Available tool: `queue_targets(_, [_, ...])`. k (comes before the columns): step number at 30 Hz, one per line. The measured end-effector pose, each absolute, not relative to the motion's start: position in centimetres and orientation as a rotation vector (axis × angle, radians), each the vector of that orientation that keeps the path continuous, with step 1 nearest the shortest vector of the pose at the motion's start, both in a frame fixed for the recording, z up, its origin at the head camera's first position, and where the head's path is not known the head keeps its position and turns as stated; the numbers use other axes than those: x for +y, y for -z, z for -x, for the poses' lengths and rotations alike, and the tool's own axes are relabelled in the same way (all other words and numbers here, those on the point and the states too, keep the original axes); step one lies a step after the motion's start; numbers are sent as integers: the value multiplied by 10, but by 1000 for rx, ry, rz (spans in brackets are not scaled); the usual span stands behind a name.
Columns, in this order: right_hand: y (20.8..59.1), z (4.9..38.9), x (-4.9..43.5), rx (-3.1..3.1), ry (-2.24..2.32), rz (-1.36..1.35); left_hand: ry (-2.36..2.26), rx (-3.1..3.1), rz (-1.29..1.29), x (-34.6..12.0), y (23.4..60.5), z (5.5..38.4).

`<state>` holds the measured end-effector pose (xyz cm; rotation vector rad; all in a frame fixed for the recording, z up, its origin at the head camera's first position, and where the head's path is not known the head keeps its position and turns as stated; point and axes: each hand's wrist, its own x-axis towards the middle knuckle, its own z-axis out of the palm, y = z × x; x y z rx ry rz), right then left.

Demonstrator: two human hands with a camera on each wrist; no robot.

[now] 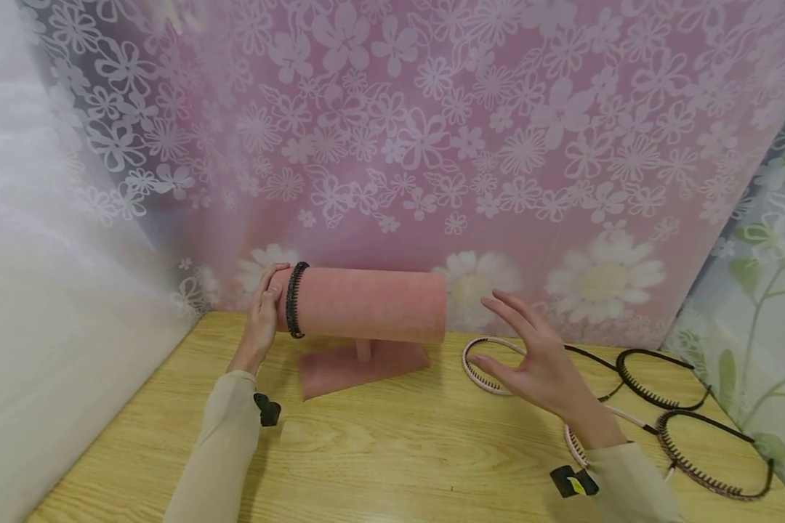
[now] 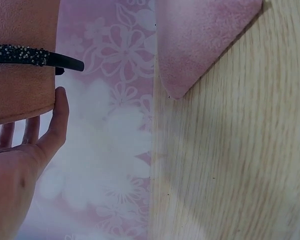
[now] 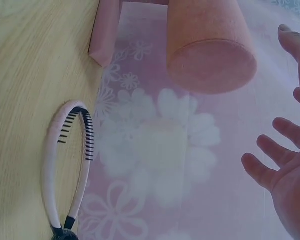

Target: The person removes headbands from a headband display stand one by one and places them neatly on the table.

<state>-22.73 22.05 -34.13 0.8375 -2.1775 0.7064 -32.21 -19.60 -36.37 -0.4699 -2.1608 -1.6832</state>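
A pink plush-covered roll on a T-shaped display stand [image 1: 373,305] stands at the back of the table. Round its left part sits a black, glittery headband [image 1: 292,300] with comb teeth. At that end, my left hand [image 1: 259,319] grips the roll's rim, its fingers reaching over the edge; in the left wrist view, one fingertip lies on the side just below the headband. To the right of the roll, my right hand [image 1: 539,363] hangs in the air with fingers spread, holding nothing. Beneath it lies a pale pink toothed headband [image 3: 50,165].
Several more headbands lie at the right of the table, among them a black one [image 1: 654,399] and a brownish one [image 1: 687,472]. Flowered pink cloth [image 1: 392,145] hangs right behind the stand. White cloth [image 1: 72,327] closes off the left side.
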Motion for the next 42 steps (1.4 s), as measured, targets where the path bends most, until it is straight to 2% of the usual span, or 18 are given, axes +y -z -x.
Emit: queue_targets(42, [308, 274, 120, -2099, -583, -1066, 1699, -2158, 459, -195, 365, 326])
